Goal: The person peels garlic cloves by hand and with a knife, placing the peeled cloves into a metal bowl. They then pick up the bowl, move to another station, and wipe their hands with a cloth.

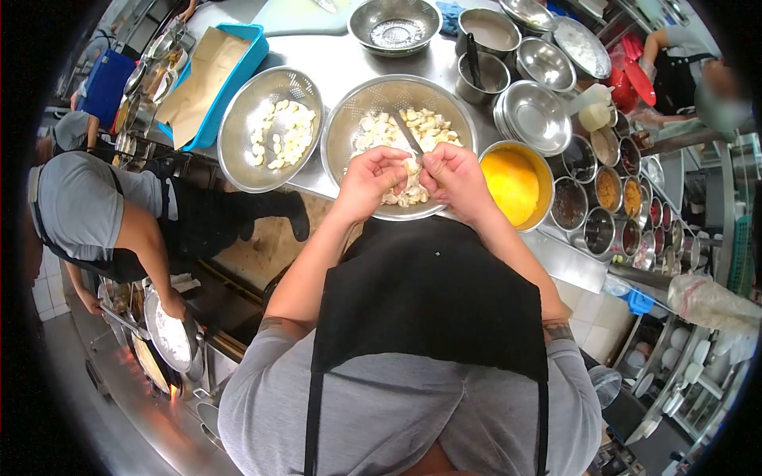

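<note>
Over a large metal colander (337, 103) filled with unpeeled garlic cloves (432, 127), both my hands meet at chest height. My left hand (370, 182) pinches a garlic clove (412, 166) between thumb and fingers. A small knife (408, 133) is gripped in my right hand (458, 181), its blade pointing up and away from me; its handle is hidden in the fingers. Left of this stands a second perforated colander (234, 151) with peeled whitish cloves (283, 131) in it.
A pot of yellow liquid (512, 186) stands close by my right hand. Stacked metal bowls (538, 117) and several ingredient containers (607, 189) fill the right side. A blue tray (252, 59) lies at left. One co-worker (103, 206) works over a flaming stove; another person (683, 79) is at far right.
</note>
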{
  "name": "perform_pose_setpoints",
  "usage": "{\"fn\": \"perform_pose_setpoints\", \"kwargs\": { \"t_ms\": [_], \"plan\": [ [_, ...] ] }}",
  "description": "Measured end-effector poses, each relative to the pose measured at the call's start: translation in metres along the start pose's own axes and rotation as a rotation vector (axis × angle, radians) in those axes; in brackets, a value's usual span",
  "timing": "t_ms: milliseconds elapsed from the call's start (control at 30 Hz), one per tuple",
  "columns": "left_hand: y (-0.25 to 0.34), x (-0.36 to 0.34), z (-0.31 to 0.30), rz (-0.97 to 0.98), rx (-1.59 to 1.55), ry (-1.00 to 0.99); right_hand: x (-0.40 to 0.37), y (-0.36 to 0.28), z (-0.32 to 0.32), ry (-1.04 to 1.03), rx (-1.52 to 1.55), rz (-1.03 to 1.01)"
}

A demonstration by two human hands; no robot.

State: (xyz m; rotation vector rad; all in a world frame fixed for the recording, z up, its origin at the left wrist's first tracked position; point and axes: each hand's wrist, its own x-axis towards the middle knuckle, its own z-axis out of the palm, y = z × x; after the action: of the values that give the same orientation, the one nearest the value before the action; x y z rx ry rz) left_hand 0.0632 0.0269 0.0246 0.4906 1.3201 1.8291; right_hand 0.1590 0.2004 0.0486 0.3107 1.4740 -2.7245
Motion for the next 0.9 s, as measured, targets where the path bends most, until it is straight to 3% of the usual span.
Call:
{"fn": "perform_pose_setpoints", "kwargs": {
  "t_ms": [67, 167, 733, 900],
  "plan": [
    [-0.007, 0.0, 0.002, -0.045, -0.203, 0.074, 0.001, 0.003, -0.001, -0.001, 0.005, -0.003],
    [0.007, -0.005, 0.014, -0.153, -0.421, 0.024, 0.004, 0.002, 0.003, 0.019, -0.073, -0.04],
    [0.019, -0.009, -0.002, -0.103, -0.357, 0.001, 0.016, 0.001, 0.016, -0.05, -0.177, -0.059],
    [0.022, -0.007, -0.013, -0.08, -0.296, -0.032, 0.025, 0.001, 0.015, 0.116, -0.228, -0.112]
  ]
}}
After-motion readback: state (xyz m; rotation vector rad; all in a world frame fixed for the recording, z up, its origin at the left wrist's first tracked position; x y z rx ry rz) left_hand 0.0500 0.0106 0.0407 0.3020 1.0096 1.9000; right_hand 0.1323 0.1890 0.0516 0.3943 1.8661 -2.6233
